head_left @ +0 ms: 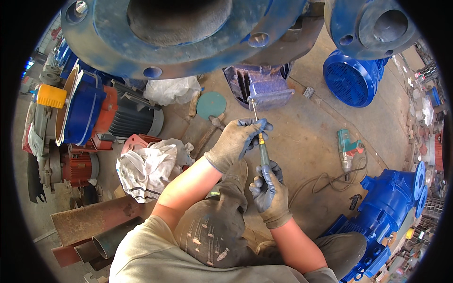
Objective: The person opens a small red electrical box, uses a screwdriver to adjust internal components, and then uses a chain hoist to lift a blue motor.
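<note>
Both my hands wear grey-coated work gloves. My right hand [270, 194] grips the butt of a screwdriver [263, 152] with a green and yellow handle. Around the front of that handle and the base of the shaft, my left hand [239, 139] has its fingers closed. The screwdriver's tip meets the corner of a terminal box cover [272, 99] on a motor painted blue-purple. What the tip engages is too small to make out. Above the motor hangs a large blue flange [116, 53], close to the camera.
A corded power tool [348, 143] lies on the concrete floor at right, near a blue pump [385, 198]. A blue motor [350, 79] stands farther back. To my left are a hammer [208, 134], white rags [148, 166], steel pipes [95, 219] and a grey-orange motor [131, 109].
</note>
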`<state>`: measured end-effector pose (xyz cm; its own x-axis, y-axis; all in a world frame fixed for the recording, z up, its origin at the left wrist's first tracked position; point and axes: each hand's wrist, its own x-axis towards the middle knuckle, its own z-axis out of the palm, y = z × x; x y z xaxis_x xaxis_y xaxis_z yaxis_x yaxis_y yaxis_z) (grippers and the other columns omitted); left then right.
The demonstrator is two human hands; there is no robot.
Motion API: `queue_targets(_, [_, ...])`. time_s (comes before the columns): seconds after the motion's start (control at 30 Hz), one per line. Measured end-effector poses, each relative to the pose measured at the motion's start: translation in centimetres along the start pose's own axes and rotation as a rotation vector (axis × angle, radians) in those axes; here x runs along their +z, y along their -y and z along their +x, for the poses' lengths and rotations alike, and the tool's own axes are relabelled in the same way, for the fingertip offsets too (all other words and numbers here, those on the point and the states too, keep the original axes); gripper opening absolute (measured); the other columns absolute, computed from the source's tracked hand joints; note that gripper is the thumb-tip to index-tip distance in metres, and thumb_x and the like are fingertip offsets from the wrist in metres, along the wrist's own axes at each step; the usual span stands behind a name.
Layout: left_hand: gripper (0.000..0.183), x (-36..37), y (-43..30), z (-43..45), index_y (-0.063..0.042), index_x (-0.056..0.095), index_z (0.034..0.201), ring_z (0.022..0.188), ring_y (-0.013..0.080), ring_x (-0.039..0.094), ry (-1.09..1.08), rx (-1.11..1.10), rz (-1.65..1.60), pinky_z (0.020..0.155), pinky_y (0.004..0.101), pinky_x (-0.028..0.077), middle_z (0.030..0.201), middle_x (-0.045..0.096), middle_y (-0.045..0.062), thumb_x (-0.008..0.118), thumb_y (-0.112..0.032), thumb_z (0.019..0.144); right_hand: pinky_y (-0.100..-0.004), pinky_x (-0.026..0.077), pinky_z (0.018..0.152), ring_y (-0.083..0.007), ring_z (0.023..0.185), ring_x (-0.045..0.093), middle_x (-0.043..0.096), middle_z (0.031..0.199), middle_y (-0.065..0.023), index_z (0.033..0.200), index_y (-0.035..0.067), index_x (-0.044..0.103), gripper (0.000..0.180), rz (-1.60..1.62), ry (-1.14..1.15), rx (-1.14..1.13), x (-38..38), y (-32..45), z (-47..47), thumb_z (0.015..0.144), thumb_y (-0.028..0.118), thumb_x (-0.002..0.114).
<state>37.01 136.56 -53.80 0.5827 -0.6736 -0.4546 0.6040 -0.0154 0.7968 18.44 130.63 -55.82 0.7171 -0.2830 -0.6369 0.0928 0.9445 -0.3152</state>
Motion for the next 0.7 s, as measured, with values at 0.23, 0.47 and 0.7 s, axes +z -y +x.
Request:
queue_targets(0.23, [0.031,-0.5,-1.7,-1.0,0.005,0.072,0.125,0.08,0.0124,0.071,0.09,-0.056,-0.028,0.072,0.024,0.058,0.093,0.075,0.006,0.065,-0.019,0.107,-0.03,0.047,0.06,-0.0157,0.064,0.056,0.067,0.086,-0.0066,0.126,0.005,0.061,0.038,0.042,0.152,0.198,0.0,0.8,-0.1,0.111,0.04,0.059])
queue_targets(0.47, [0.032,0.1,-1.4,-0.7,0.006,0.072,0.126,0.074,0.0095,0.068,0.018,-0.01,0.05,0.063,0.0217,0.052,0.09,0.074,0.005,0.064,-0.018,0.107,-0.0251,0.047,0.059,-0.0095,0.064,0.057,0.064,0.081,-0.0047,0.125,0.004,0.059,0.034,-0.568,0.051,-0.247,1.8,0.2,-0.5,0.114,0.035,0.056])
queue_targets(0.7, [0.031,0.1,-1.7,-0.9,0.003,0.073,0.125,0.072,0.0073,0.064,0.036,-0.001,-0.073,0.061,0.0212,0.05,0.089,0.073,0.004,0.066,-0.022,0.108,-0.029,0.048,0.061,-0.0131,0.064,0.057,0.063,0.08,-0.0029,0.117,0.005,0.064,0.051,0.096,0.369,0.259,1.2,0.8,0.4,0.114,0.052,0.043])
